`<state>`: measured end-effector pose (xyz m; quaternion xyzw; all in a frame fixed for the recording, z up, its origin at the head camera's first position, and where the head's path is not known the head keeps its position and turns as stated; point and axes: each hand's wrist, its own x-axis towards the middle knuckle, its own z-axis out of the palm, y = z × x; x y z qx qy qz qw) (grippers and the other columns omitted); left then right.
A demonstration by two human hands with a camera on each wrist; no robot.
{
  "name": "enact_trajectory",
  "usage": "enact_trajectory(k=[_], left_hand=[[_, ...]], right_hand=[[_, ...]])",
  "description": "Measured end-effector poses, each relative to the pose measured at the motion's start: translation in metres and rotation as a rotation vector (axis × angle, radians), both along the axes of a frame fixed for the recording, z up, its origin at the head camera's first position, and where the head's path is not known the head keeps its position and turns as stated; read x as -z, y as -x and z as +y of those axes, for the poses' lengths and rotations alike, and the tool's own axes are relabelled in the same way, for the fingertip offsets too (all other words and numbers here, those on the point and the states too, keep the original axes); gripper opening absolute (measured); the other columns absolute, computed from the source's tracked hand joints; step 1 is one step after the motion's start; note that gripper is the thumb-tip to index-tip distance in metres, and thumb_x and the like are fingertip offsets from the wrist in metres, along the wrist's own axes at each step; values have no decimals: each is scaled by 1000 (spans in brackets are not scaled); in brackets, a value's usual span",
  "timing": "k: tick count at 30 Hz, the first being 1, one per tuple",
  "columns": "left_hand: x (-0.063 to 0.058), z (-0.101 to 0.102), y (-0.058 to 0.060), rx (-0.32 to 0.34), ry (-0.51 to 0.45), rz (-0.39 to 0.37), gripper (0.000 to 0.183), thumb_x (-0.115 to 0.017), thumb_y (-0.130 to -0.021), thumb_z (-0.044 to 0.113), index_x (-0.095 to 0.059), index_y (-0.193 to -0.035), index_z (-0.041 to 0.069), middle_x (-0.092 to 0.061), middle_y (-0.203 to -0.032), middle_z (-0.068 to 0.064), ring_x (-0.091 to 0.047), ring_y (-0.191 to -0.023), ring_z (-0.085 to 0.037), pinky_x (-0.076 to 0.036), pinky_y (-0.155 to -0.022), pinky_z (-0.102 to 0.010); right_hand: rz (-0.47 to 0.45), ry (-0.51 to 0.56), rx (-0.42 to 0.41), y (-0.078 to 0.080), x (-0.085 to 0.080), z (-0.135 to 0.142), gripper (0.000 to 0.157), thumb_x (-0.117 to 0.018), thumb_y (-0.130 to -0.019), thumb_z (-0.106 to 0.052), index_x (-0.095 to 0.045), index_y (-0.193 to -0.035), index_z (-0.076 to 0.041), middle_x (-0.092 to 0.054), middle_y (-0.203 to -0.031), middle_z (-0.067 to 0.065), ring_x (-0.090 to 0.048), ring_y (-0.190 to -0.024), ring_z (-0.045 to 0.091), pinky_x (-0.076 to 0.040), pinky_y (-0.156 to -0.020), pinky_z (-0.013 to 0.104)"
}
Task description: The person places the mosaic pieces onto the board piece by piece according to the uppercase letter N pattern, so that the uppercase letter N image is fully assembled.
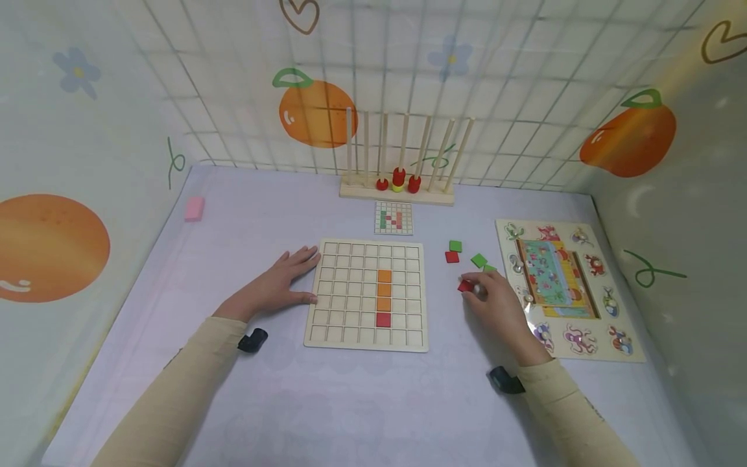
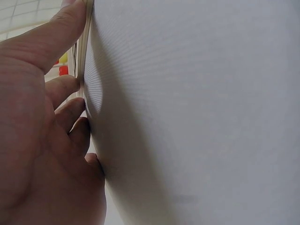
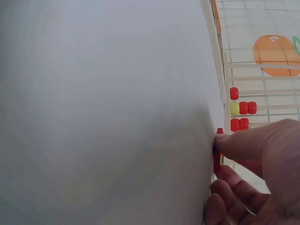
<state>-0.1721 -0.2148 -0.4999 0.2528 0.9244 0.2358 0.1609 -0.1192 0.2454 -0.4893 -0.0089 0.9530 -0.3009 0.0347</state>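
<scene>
While the left hand spreads at the board, the right hand pinches a red tile between closed thumb and fingertips, toward the right edge of the surface; likely light, stiff and smooth, it should hold best by opposite edges.

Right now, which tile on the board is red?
The bottom tile in the coloured column on the wooden board; the other tiles there, all above it, are orange.
</scene>
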Motion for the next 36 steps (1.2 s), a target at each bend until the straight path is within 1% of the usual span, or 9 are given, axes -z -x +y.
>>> enact_trajectory(k=[4,8,13,18,21,27,33,36], left_hand=[[0,0,-1,-2,3,3,99,-75,-87,55,-24,-163,15,-13,-171,-2,-5,-157,-26,2,-129,-44],[0,0,-1,-4,9,6,100,-75,-86,56,-25,-163,15,-13,-171,-2,-4,-157,-26,2,-129,-44],[-1,1,-1,-10,7,2,101,-75,-86,56,-25,-163,15,-13,-171,-2,-4,-157,-26,2,-129,-43],[0,0,0,-6,9,3,101,-74,-86,57,-25,-163,15,-12,-171,-2,-4,-157,-26,2,-129,-43],[1,0,0,-4,9,4,101,-74,-86,57,-24,-163,15,-12,-171,-2,-4,-157,-26,3,-129,-43],[2,0,0,-2,13,7,100,-74,-87,57,-24,-163,16,-12,-171,-2,-4,-157,-26,3,-129,-43],[0,1,0,-5,16,1,100,-75,-87,55,-24,-163,15,-12,-171,-2,-4,-157,-27,3,-129,-44],[1,1,0,-3,20,1,100,-74,-87,55,-23,-163,15,-11,-171,-2,-4,-157,-26,3,-129,-44]], right_hand=[[-12,-4,9,0,1,0,37,-72,-95,-15,-67,-131,-7,-59,-116,15,-56,-99,29,-54,-84,44],[-15,-5,20,1,1,-1,35,-74,-94,-15,-68,-128,-6,-58,-112,14,-56,-96,28,-52,-78,40],[-29,11,21,0,3,-2,30,-74,-94,-15,-69,-124,-9,-57,-111,12,-56,-95,27,-53,-77,37],[-1,13,0,0,4,0,28,-73,-95,-13,-70,-123,-13,-65,-109,9,-58,-91,25,-53,-74,35],[19,14,-12,-2,4,0,30,-73,-95,-13,-71,-125,-13,-68,-110,10,-59,-90,25,-52,-74,36],[17,24,-16,-3,3,1,33,-71,-97,-15,-71,-130,-15,-70,-118,11,-63,-99,27,-56,-83,43],[29,44,-9,-3,3,0,29,-70,-97,-13,-74,-126,-14,-71,-120,11,-65,-111,30,-57,-90,49],[33,55,-3,-4,2,-1,26,-70,-97,-13,-74,-123,-13,-72,-119,11,-65,-109,31,-57,-90,50]])
